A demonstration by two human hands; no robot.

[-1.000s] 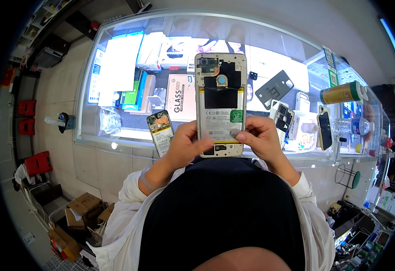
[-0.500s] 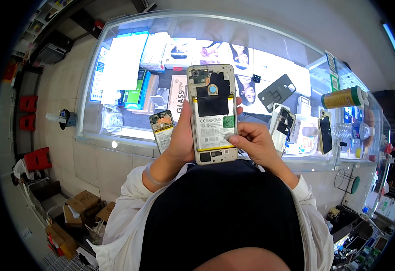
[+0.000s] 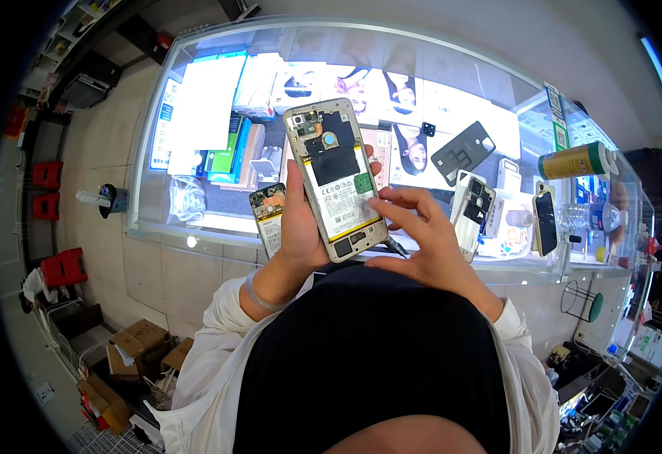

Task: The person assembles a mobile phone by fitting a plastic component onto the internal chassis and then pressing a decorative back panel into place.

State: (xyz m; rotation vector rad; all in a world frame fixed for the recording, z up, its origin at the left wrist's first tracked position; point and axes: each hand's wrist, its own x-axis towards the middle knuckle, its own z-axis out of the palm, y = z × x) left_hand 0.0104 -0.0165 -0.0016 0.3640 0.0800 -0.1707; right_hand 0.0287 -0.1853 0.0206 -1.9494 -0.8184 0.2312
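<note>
My left hand (image 3: pixel 301 219) is closed round the sides of a smartphone (image 3: pixel 337 198) with its back cover off, tilted with its top to the left. Its white battery, black film and a round light-blue spot show. My right hand (image 3: pixel 429 234) has its fingers spread, the index fingertip at the phone's right edge over the battery; whether it touches I cannot tell. Between thumb and fingers, a dark pen-like tool (image 3: pixel 396 246) lies partly hidden. Another opened phone (image 3: pixel 269 219) is left of my left hand, and a white-framed phone part (image 3: pixel 473 219) right of my right.
A glass display counter (image 3: pixel 217 240) holds boxes. On it lie a dark phone back cover (image 3: pixel 463 155), a small camera piece (image 3: pixel 428 130), a phone (image 3: pixel 546 223), a yellow-green bottle (image 3: pixel 573 162) and a clear water bottle (image 3: pixel 592 219). Cardboard boxes (image 3: pixel 140 348) stand on the floor at left.
The held phone has tilted, its top swinging left. My right thumb has come off the battery and the hand has opened, exposing the pen-like tool.
</note>
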